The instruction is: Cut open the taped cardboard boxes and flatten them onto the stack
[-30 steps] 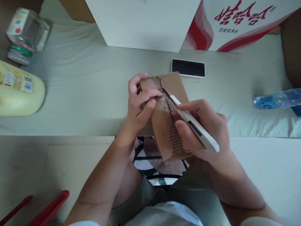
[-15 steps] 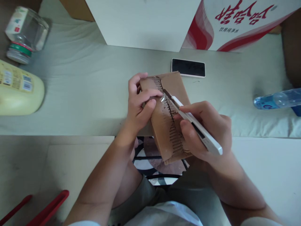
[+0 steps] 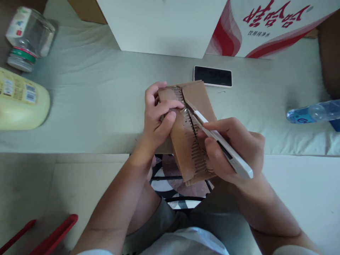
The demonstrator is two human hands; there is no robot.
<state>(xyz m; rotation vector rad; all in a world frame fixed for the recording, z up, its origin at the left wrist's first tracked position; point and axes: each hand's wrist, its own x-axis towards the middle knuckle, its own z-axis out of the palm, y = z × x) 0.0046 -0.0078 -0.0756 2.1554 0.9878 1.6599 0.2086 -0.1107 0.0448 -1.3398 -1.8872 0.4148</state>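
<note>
Bed sheet (image 3: pixel 106 106): pale cloth that fills the middle band of the frame; its front edge runs straight across, just below the middle. The widest open part is left of centre, between the yellow bottle and the hands.
White box (image 3: pixel 164 28): top centre, its lower edge lies on the sheet, well apart from the hands.
Red and white carton (image 3: pixel 265 24): upper right, beside the white box, its print is upside down.
Floor (image 3: pixel 53 184): pale strip along the bottom left and bottom right, in front of the sheet edge.
Yellow bottle (image 3: pixel 21 106): left edge of the frame, lying on its side.
Cardboard piece (image 3: pixel 183 141): centre of the frame, held up over the front edge of the sheet. Its top layer is torn away in a strip, so the ribbed inside shows from the upper edge down to the lower edge.
Left hand (image 3: pixel 156 117): clenched on the upper left edge of the cardboard piece, fingers over the front, thumb pressing beside the ribbed strip.
Right hand (image 3: pixel 233 148): closed around the knife handle, right of the cardboard.
Knife (image 3: pixel 220 141): white, slanted; its blade tip touches the ribbed strip, near the left fingertips.
Glass jar (image 3: pixel 29 35): upper left corner, lying on its side.
Water bottle (image 3: pixel 313 111): right edge, lying flat.
Phone (image 3: pixel 212 76): dark screen up, just above the cardboard's upper edge.
Red handles (image 3: pixel 53 237): lower left corner, on the floor.
</note>
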